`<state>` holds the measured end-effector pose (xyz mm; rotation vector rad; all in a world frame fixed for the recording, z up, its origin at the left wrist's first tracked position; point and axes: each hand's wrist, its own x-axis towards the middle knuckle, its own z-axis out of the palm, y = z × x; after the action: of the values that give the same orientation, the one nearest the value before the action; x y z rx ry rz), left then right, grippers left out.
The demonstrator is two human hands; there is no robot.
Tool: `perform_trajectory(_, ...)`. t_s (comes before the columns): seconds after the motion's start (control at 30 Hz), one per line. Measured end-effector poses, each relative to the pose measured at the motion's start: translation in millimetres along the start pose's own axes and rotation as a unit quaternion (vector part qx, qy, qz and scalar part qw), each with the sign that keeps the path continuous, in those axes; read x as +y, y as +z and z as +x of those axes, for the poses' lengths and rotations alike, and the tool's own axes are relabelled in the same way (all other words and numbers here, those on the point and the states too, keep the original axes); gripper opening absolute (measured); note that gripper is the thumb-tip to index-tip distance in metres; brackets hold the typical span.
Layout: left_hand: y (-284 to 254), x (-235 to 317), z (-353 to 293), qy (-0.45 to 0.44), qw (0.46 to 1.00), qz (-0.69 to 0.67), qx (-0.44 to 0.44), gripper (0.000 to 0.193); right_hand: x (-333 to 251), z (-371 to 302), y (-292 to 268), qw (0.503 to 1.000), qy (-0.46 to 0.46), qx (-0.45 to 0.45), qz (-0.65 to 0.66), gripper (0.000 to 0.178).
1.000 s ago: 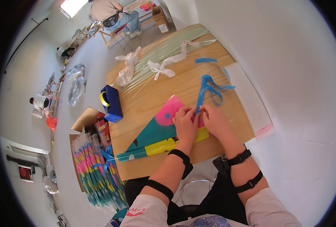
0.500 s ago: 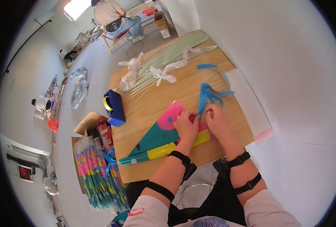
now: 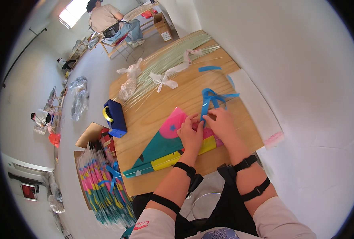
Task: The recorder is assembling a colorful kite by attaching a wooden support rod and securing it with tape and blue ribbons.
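A folded triangular kite-like sheet [image 3: 149, 145] in teal, pink and yellow lies flat on the wooden table, with a thin pale rod along its near edge. My left hand [image 3: 191, 135] rests over its pink right part, fingers closed in a pinch at the lower end of a blue ribbon [image 3: 205, 104]. Facing it, my right hand [image 3: 221, 123] pinches the same ribbon end between thumb and fingers. The ribbon's looped, loose tails spread on the wood beyond my hands. Where exactly the ribbon meets the sheet is hidden by my fingers.
Thin pale rods [image 3: 173, 55] and knotted clear bags [image 3: 132, 71] cover the table's far side. A blue tape dispenser [image 3: 116, 119] stands at the left edge. Below it, a cardboard box [image 3: 90, 134] holds packed colourful sheets [image 3: 105, 183]. A person [image 3: 105, 20] sits farther off.
The whole view has shifted slightly, moving the table and hands leftward in the picture. Both hands stay pinched close together at the ribbon's end.
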<state>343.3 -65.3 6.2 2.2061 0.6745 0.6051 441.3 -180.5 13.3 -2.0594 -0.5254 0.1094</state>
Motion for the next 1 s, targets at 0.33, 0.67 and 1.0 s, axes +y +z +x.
perform_trajectory(0.33,4,-1,-2,0.056,0.996,0.059,0.033,0.04,-20,4,11,0.993,-0.057,0.086,0.061,0.024)
perform_trajectory(0.67,-2,11,-3,0.001,0.997,0.073,-0.002,0.045,-26,8,-9,0.873,0.057,-0.134,0.465,0.026)
perform_trajectory(1.0,1,6,-5,0.021,0.997,0.076,0.002,0.032,-12,18,-36,0.804,-0.016,0.089,0.588,0.025)
